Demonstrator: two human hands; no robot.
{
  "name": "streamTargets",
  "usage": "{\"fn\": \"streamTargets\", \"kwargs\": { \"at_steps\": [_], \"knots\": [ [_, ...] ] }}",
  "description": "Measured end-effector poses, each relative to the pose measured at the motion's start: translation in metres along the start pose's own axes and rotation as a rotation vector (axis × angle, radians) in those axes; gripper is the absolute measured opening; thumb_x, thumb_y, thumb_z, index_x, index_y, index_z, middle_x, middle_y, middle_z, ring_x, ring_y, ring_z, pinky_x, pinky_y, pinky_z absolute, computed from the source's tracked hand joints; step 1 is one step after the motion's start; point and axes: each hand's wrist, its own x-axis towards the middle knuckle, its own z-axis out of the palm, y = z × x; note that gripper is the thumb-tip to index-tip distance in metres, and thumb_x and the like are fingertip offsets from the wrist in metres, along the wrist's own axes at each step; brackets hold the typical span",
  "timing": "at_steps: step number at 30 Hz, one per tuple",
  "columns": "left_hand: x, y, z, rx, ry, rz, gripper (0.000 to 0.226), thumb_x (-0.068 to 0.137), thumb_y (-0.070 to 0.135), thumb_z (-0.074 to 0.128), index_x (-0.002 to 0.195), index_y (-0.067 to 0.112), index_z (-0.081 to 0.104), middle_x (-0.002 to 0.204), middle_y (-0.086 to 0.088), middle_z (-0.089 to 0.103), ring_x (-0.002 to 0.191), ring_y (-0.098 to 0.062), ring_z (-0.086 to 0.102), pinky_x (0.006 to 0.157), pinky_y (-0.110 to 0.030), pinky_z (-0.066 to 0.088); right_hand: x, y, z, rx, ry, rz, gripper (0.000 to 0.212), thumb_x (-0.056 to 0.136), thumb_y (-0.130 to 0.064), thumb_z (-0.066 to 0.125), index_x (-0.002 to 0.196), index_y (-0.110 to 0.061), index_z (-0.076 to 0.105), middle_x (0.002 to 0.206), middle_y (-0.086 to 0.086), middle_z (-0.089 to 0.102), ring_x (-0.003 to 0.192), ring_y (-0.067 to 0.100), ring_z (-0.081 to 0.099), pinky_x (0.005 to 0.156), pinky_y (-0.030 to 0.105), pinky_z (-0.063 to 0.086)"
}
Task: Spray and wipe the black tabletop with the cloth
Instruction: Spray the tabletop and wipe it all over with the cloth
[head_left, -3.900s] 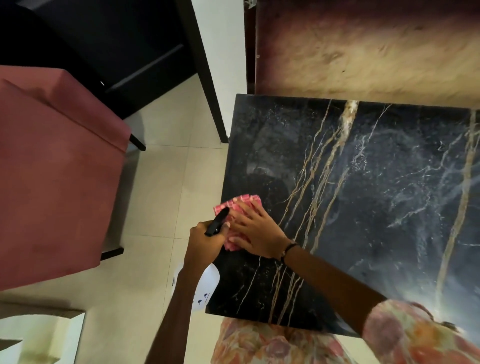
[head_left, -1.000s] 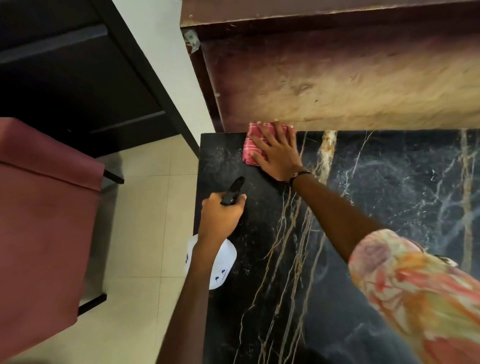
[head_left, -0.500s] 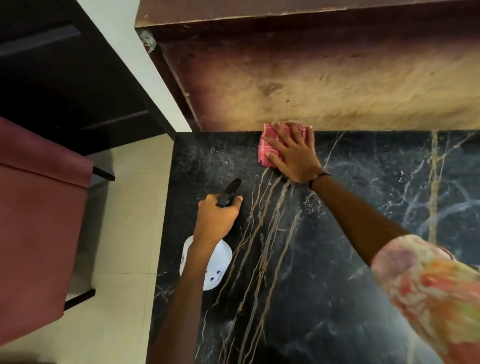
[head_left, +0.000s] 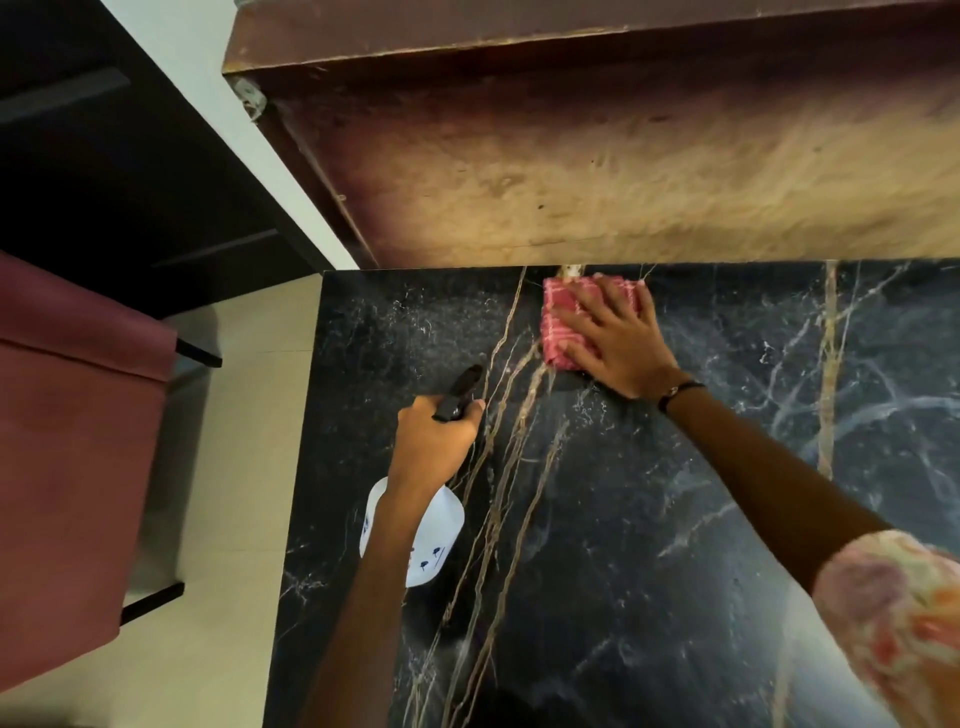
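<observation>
Black tabletop (head_left: 649, 519), cloth (head_left: 558, 325) under flat R hand (head_left: 615, 345), far edge

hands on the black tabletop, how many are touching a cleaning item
2: the right hand presses flat on the pink cloth at the far edge; the left hand grips the spray bottle near the left edge.

Your right hand (head_left: 613, 340) covers most of the cloth (head_left: 558, 325), so only its left strip shows. Your left hand (head_left: 434, 441) and forearm hide the middle of the spray bottle (head_left: 441, 545); its print is too small to read. Right of the cloth, the black tabletop (head_left: 649, 545) runs off frame, and your floral sleeve (head_left: 898, 618) is blurry and cropped.
</observation>
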Motion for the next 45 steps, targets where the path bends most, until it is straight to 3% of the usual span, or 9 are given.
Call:
{"fn": "streamTargets", "kwargs": {
  "at_steps": [5,14,18,22,28,32,36,40,45],
  "knots": [
    [-0.008,-0.003,0.003,-0.014,-0.016,0.005,0.020,0.090,0.029,0.060,0.073,0.019,0.059,0.065,-0.001,0.059,0.054,-0.011,0.052,0.052,-0.023,0.041,0.051,-0.010,-0.008,0.025,-0.011,0.190,0.065,0.089,-0.062,0.008,0.148,-0.039,0.019,0.160,0.000,0.012,0.145,0.040,0.007,0.107,0.072,-0.003],
    [-0.020,-0.005,0.015,0.012,0.031,-0.045,0.021,0.089,0.030,0.062,0.073,0.016,0.062,0.084,-0.015,0.070,0.062,-0.016,0.058,0.057,-0.027,0.045,-0.029,-0.029,0.008,-0.036,0.019,-0.180,0.056,0.096,-0.059,0.020,0.145,-0.036,0.031,0.155,0.001,0.027,0.144,0.034,0.019,0.112,0.065,0.004],
    [-0.028,-0.012,0.017,-0.011,0.013,-0.058,0.026,0.089,0.031,0.061,0.088,0.006,0.067,0.077,-0.010,0.067,0.058,-0.014,0.055,0.052,-0.025,0.042,-0.039,0.021,-0.002,-0.005,-0.003,-0.003,0.060,0.093,-0.064,0.008,0.146,-0.039,0.025,0.157,0.003,0.024,0.145,0.035,0.015,0.110,0.070,0.005],
    [-0.042,-0.021,0.020,-0.066,0.024,-0.051,0.019,0.090,0.029,0.060,0.072,0.023,0.058,0.070,0.002,0.061,0.066,-0.013,0.056,0.057,-0.023,0.042,-0.001,-0.004,-0.006,0.047,-0.015,0.197,0.065,0.089,-0.062,0.005,0.147,-0.040,0.023,0.159,-0.002,0.015,0.145,0.037,0.009,0.109,0.070,-0.002],
    [-0.056,-0.034,0.023,-0.072,0.033,-0.105,0.017,0.090,0.028,0.062,0.076,0.018,0.059,0.077,-0.009,0.066,0.066,-0.015,0.057,0.058,-0.026,0.045,-0.023,-0.071,0.012,0.027,0.001,-0.049,0.055,0.095,-0.057,0.023,0.145,-0.036,0.032,0.156,0.000,0.026,0.143,0.038,0.019,0.108,0.071,0.002],
    [-0.063,-0.045,0.025,-0.051,0.040,-0.134,0.017,0.088,0.031,0.063,0.076,0.019,0.060,0.085,-0.018,0.069,0.056,-0.015,0.053,0.052,-0.025,0.042,-0.086,-0.053,0.017,-0.019,0.006,-0.220,0.055,0.096,-0.059,0.018,0.145,-0.037,0.031,0.155,-0.002,0.026,0.144,0.033,0.018,0.113,0.065,0.003],
    [-0.073,-0.058,0.025,-0.066,0.020,-0.126,0.018,0.090,0.028,0.061,0.074,0.019,0.059,0.076,-0.011,0.065,0.052,-0.012,0.050,0.050,-0.023,0.040,-0.098,-0.010,0.008,-0.046,-0.006,-0.126,0.057,0.095,-0.061,0.015,0.146,-0.038,0.027,0.156,0.001,0.027,0.144,0.033,0.017,0.112,0.065,0.004],
    [-0.079,-0.071,0.026,-0.061,0.012,-0.128,0.020,0.090,0.028,0.061,0.089,0.009,0.065,0.070,-0.004,0.061,0.057,-0.012,0.053,0.053,-0.022,0.041,-0.058,-0.042,0.006,0.020,0.007,0.109,0.057,0.094,-0.059,0.019,0.146,-0.038,0.030,0.157,0.001,0.024,0.143,0.039,0.017,0.108,0.068,-0.002],
    [-0.082,-0.082,0.026,-0.050,0.030,-0.143,0.026,0.088,0.029,0.063,0.092,0.004,0.067,0.075,-0.011,0.064,0.056,-0.014,0.053,0.056,-0.026,0.044,-0.062,-0.109,0.016,-0.005,-0.012,-0.130,0.054,0.095,-0.056,0.024,0.144,-0.035,0.036,0.154,0.002,0.032,0.142,0.038,0.023,0.109,0.071,0.006]
  ]
}}
